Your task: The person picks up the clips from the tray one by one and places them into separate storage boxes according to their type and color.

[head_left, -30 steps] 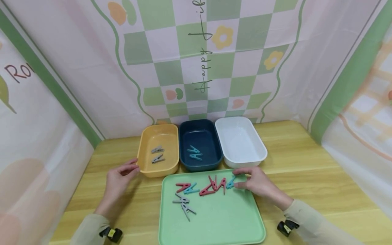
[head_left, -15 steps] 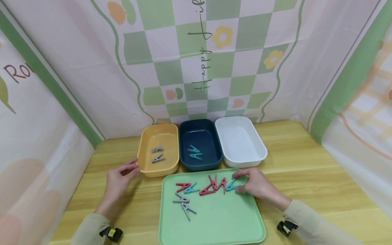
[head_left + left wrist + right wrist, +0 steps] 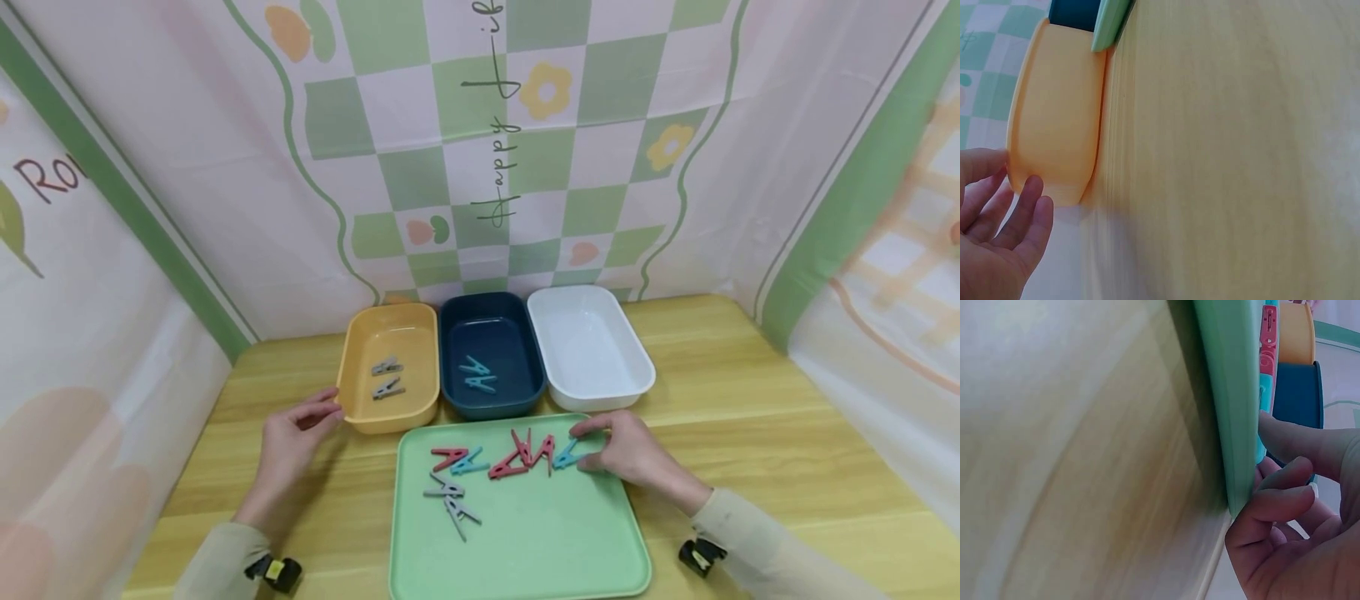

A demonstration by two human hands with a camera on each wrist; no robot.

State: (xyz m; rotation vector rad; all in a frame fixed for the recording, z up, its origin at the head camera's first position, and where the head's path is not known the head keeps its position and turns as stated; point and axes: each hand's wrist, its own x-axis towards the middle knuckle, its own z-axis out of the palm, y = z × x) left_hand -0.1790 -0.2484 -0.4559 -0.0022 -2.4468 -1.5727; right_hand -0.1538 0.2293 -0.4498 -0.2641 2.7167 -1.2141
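In the head view, my right hand (image 3: 633, 446) is at the far right corner of the green tray (image 3: 555, 533), thumb and forefinger on either side of a turquoise clothespin (image 3: 567, 455). The right wrist view shows the thumb (image 3: 1297, 437) against this turquoise clothespin (image 3: 1265, 390), other fingers curled beneath. On the tray lie several red clothespins (image 3: 510, 467), another turquoise clothespin (image 3: 468, 462) and two grey clothespins (image 3: 453, 504). My left hand (image 3: 292, 442) touches the near left corner of the yellow container (image 3: 401, 417) with relaxed fingertips, seen also in the left wrist view.
Two grey clothespins (image 3: 387, 389) lie in the yellow container. Beside it stands a dark blue container (image 3: 491, 408) with two turquoise clothespins (image 3: 478, 382), then a white container (image 3: 592, 342). A patterned cloth (image 3: 472, 150) hangs behind the wooden table (image 3: 772, 467).
My right thumb and forefinger have spread slightly apart at the turquoise clothespin, whose legs now show wider. The left hand and the containers have stayed in place.
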